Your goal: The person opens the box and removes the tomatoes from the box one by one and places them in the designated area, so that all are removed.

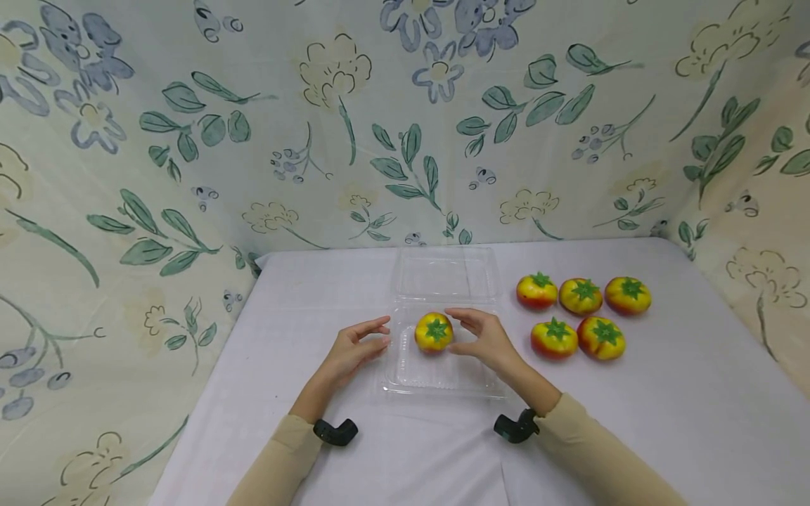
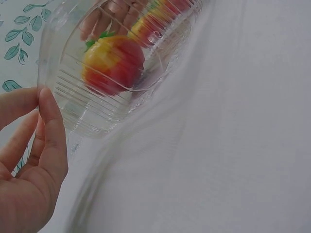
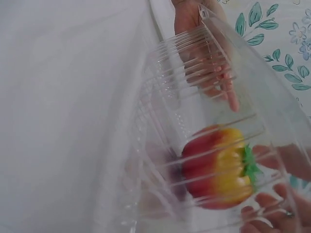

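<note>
A red-and-yellow toy tomato [image 1: 434, 333] with a green star-shaped top sits in the base of a clear plastic clamshell box [image 1: 443, 388]. My right hand [image 1: 484, 342] is at the tomato's right side, thumb and fingers spread apart around that edge without gripping it. Through the clear wall in the right wrist view, those fingers [image 3: 272, 211] show beside the tomato [image 3: 216, 167]. At the box's left rim is my left hand [image 1: 356, 348], its thumb and index fingertips at the edge with a gap between them. The left wrist view shows this hand [image 2: 36, 160] against the rim.
Several more toy tomatoes [image 1: 581, 296] stand in two rows on the white cloth to the right of the box. The box's lid [image 1: 446, 273] lies folded back toward the floral curtain [image 1: 405, 140]. Black camera mounts [image 1: 337, 432] sit at both wrists.
</note>
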Motion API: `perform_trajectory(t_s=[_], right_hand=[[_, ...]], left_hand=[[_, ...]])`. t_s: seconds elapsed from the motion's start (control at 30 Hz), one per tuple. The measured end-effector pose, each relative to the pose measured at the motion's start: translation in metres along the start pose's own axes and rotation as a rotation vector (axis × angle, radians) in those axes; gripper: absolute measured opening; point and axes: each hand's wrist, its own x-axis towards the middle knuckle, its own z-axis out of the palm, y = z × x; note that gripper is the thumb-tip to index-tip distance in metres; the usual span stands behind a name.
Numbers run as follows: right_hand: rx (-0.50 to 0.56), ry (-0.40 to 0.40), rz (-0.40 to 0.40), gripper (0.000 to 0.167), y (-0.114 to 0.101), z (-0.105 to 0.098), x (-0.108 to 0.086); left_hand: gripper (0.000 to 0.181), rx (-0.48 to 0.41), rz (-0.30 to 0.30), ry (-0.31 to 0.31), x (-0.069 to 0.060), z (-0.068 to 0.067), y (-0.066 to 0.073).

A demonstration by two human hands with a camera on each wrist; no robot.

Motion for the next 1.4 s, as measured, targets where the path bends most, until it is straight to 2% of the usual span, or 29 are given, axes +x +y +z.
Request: perform_trajectory(t_s=[0.3, 0.43, 0.53, 0.67, 1.13, 1.4], right_hand=[[-0.004, 0.022, 0.036, 0.062, 0.002, 0.006, 0.005], [-0.018, 0.011, 0.033, 0.059, -0.019, 0.008, -0.003], [-0.036, 0.011, 0.021, 0.058, -0.015, 0.008, -0.001], [-0.025, 0.014, -0.001, 0.061, 0.011, 0.009, 0.009], [-0.013, -0.016, -0.057, 0.065, 0.016, 0.011, 0.012], [-0.082, -0.032, -0.047, 0.067, 0.015, 0.013, 0.013]], left_hand=[[0.051, 0.008, 0.001, -0.005, -0.001, -0.001, -0.002], [0.05, 0.006, -0.005, -0.003, 0.0, -0.001, -0.002], [0.049, 0.006, -0.01, 0.003, 0.001, -0.001, -0.002], [0.049, 0.016, -0.011, 0.003, 0.001, -0.001, -0.001], [0.05, 0.035, -0.013, 0.002, 0.001, 0.0, -0.001], [0.048, 0.034, -0.017, 0.021, 0.0, 0.001, 0.001]])
